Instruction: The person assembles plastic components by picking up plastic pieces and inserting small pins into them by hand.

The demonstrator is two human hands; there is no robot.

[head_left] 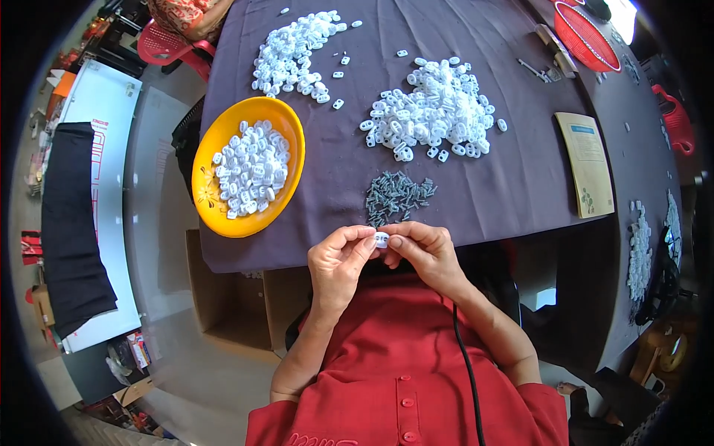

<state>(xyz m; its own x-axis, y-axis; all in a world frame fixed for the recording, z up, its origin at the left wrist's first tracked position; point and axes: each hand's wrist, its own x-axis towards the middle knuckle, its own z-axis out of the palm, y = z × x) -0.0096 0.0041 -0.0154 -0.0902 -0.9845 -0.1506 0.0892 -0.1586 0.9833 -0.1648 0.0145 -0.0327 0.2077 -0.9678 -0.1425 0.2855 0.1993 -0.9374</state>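
Note:
A small white oval plastic piece with two dark holes is pinched between both my hands, just off the table's near edge. My left hand grips its left side with thumb and forefinger. On the other side, the thumb and fingers of my right hand close on it. Right beyond my fingertips lies a heap of small grey screw-like pins. Farther back spreads a large pile of similar white pieces. At the left stands a yellow bowl with more of them inside.
Another white pile lies at the table's far left. A tan booklet rests near the right edge, with a red mesh basket beyond it. Below the table's left corner stands an open cardboard box. Another person's arm shows at top left.

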